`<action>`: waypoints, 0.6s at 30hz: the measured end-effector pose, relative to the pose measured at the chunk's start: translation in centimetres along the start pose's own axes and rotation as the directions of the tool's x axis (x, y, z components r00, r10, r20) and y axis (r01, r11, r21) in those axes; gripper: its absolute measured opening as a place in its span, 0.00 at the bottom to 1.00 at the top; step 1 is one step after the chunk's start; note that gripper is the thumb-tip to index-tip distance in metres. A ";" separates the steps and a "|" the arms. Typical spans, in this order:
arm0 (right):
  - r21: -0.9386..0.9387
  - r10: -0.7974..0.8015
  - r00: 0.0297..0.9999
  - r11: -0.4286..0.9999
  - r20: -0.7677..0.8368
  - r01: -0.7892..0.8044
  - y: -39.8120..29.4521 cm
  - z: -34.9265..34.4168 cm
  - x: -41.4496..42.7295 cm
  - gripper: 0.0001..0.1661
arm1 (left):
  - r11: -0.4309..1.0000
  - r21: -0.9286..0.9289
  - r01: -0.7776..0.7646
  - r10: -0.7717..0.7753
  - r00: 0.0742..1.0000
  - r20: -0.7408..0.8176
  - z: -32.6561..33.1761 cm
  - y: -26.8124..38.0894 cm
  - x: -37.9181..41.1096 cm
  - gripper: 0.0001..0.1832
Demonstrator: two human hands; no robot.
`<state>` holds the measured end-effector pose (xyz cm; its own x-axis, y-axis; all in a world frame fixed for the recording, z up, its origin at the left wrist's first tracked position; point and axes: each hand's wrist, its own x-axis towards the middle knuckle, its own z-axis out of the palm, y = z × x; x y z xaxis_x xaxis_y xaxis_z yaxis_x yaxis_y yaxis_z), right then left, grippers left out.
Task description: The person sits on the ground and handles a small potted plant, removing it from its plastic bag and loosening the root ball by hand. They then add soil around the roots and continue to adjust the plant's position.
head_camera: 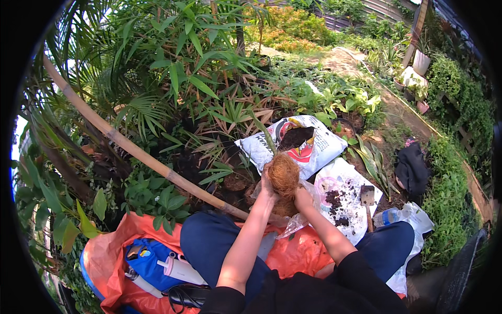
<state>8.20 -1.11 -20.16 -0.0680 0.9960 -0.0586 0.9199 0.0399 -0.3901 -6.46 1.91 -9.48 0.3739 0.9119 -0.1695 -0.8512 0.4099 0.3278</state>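
Observation:
A ball of brown coconut fibre (283, 176) with a long green leaf (264, 131) rising behind it is held up before me. My left hand (268, 183) grips its left side. Low on its right is my right hand (304, 199), beside a clear plastic bag (294, 225); whether it holds the fibre or the bag, I cannot tell. More brown fibre (285, 207) shows below the ball, between my wrists. Behind lies a torn white sack (329, 143) with dark soil (296, 138) in its opening. A small trowel (367, 196) rests on a soil-strewn white plastic sheet (349, 176).
A bamboo pole (145, 157) slants across the left. An orange tarp (290, 251) lies under me, bearing a blue bag (151, 263) and a tumbler (182, 271). At right are a water bottle (386, 217), cut variegated leaves (372, 163) and a black cloth (412, 168). Dense plants surround the spot.

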 end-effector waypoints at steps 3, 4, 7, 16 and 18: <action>-0.231 0.032 0.997 0.973 0.069 -0.015 -1.2 -1.5 0.1 0.08 | 0.998 -0.048 0.037 -0.038 0.999 -0.027 0.3 0.0 0.4 0.25; -0.247 0.014 0.999 0.969 0.032 -0.005 -1.3 -1.9 0.1 0.08 | 0.999 -0.039 0.028 -0.029 0.999 -0.019 0.5 -0.1 0.4 0.25; -0.262 -0.088 0.994 0.963 -0.070 0.067 -1.9 -3.6 -0.2 0.08 | 1.000 -0.024 -0.010 0.010 1.000 -0.012 0.8 0.0 0.1 0.25; 0.687 0.027 0.988 0.722 -0.151 0.085 0.6 -5.4 2.3 0.08 | 0.999 -0.035 -0.039 0.042 0.995 0.085 2.6 0.9 -0.9 0.23; 0.924 0.066 0.998 0.383 -0.003 -0.023 -0.6 -7.1 1.5 0.10 | 0.997 -0.024 -0.068 0.071 0.989 0.132 1.7 1.5 -1.4 0.24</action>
<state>10.29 0.97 -13.49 -0.0065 0.9966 -0.0817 -0.0032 -0.0817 -0.9967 -7.66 1.30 -7.14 0.3581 0.9334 -0.0214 -0.8834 0.3462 0.3159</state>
